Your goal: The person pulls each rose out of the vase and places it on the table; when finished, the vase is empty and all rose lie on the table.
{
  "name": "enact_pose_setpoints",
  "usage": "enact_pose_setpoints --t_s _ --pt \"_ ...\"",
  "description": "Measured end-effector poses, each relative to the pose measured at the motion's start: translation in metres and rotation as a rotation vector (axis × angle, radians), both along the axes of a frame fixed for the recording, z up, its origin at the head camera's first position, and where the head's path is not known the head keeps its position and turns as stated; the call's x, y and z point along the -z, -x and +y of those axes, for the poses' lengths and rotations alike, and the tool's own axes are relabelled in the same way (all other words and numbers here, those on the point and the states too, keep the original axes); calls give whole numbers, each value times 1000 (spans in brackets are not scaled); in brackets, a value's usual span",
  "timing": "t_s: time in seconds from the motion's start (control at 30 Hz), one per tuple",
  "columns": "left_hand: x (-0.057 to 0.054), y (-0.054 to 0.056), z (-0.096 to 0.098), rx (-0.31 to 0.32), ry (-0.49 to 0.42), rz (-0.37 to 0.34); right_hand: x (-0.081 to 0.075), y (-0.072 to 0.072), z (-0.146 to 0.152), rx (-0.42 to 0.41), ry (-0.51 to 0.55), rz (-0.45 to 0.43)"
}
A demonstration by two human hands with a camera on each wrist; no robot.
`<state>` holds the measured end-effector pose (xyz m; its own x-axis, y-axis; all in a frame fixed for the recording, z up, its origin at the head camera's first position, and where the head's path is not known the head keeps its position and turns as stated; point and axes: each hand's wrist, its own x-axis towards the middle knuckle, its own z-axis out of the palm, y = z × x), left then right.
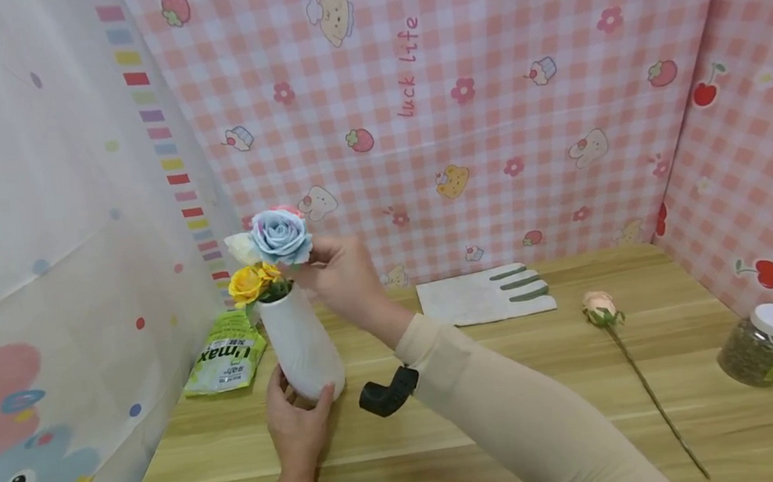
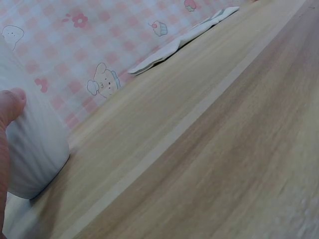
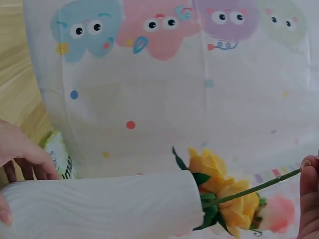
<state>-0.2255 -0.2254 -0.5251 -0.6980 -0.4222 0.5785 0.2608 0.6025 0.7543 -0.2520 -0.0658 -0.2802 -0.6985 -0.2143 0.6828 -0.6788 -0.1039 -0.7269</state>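
Note:
A tall white vase [image 1: 302, 348] stands on the wooden table, tilted in the head view. My left hand [image 1: 297, 423] grips its lower part, thumb on the near side. Beside the vase's mouth, my right hand [image 1: 344, 277] pinches a green stem [image 3: 254, 188] just below a blue rose [image 1: 280, 238]. In the right wrist view that stem runs down into the mouth. Yellow roses [image 1: 246, 285], a white flower [image 1: 239, 248] and a pink flower [image 3: 279, 213] cluster at the top of the vase. The lower stems are hidden inside it.
Behind the vase on the left lies a green packet [image 1: 228, 352]. A white glove [image 1: 477, 299] with grey-green fingers is at the back edge. To the right are a long-stemmed peach rose [image 1: 600, 306] and a white-lidded jar [image 1: 759, 349]. Printed cloth hangs around the table.

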Motion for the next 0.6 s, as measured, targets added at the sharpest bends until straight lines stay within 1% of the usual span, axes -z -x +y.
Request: enact_pose_setpoints --t_s 0.27,0.4,0.47,0.5,0.6 --pt "2 0 -1 -6 25 73 -8 -5 21 42 49 46" --pt "2 1 -1 -12 32 82 -12 -7 34 35 117 97" --pt "2 1 -1 -11 32 84 -13 -7 41 13 165 109" --pt "2 1 0 -12 33 84 -14 -7 44 -11 200 105" --pt "0 0 0 -5 30 79 -14 -7 56 -84 305 66"
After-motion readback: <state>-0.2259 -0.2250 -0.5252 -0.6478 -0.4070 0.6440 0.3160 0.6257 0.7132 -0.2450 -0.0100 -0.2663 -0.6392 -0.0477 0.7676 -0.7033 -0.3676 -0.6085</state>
